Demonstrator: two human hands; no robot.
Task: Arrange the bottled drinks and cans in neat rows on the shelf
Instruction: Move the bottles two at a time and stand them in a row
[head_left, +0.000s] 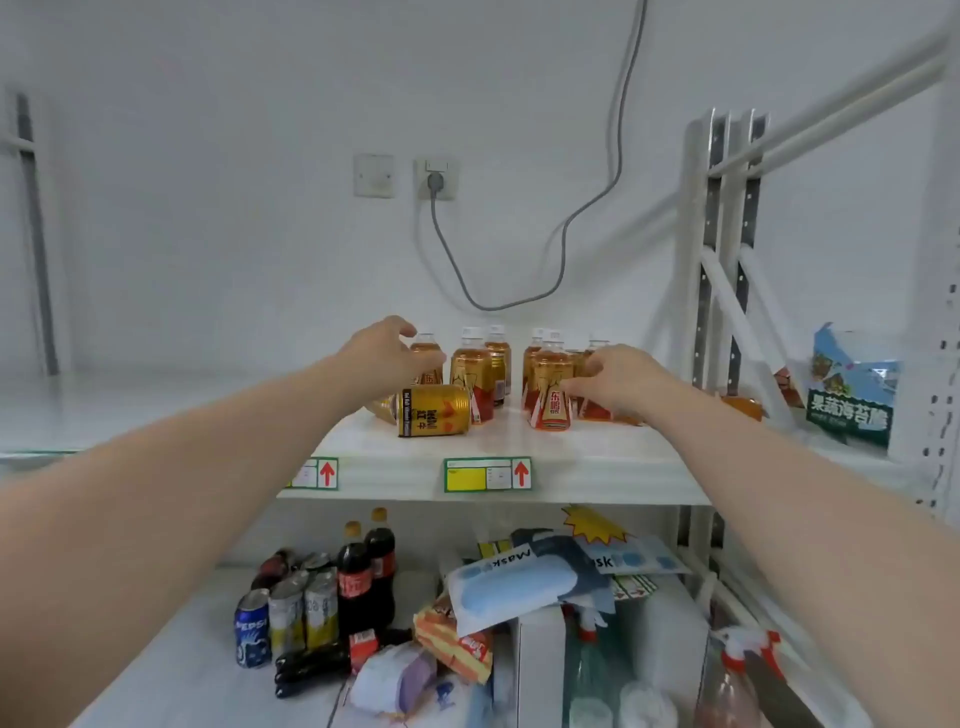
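Several small amber drink bottles with white caps stand on the upper shelf (488, 447). A gold can (434, 411) lies on its side at the front left of them. My left hand (387, 353) reaches over that can, its fingers curled around the leftmost bottle (427, 353). My right hand (613, 379) grips a bottle at the right of the group; that bottle is mostly hidden by the hand. The front right bottle (551, 387) stands just left of my right fingers. Another bottle (471, 374) stands in the middle.
The lower shelf holds cola bottles (366, 571), a Pepsi can (253, 629), silver cans (304, 608), mask packs (514, 582), snack packs and spray bottles (743, 670). A seaweed snack bag (852, 395) stands at the right. A grey cable (519, 291) hangs on the wall behind.
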